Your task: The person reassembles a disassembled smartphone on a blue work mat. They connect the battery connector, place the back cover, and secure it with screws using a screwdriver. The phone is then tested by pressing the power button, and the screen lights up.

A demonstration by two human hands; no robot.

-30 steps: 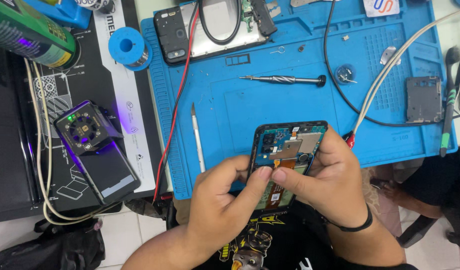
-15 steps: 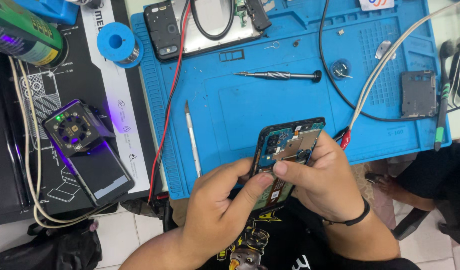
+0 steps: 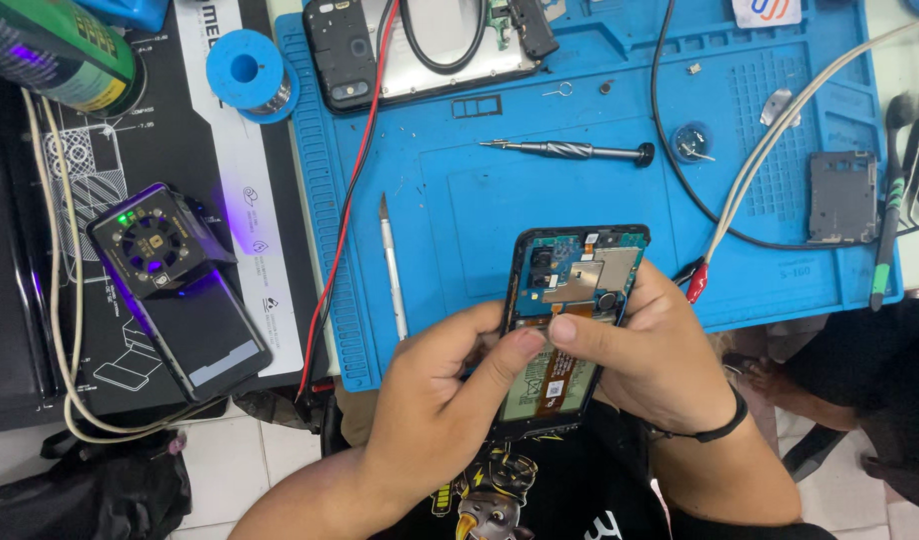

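While both hands grip it, the opened phone [image 3: 570, 320] hovers over the blue mat's [image 3: 460, 200] near edge.
Left hand [image 3: 435, 405] and right hand [image 3: 655, 355] fingers clenched on it, thumbs probably pressing a connector; next needs gentle prying, spudger [image 3: 392, 265] nearby.

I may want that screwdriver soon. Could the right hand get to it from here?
Probably yes, once it lets go. The right hand now grips the opened phone with the left hand; the screwdriver lies just beyond on bare blue mat, nothing between.
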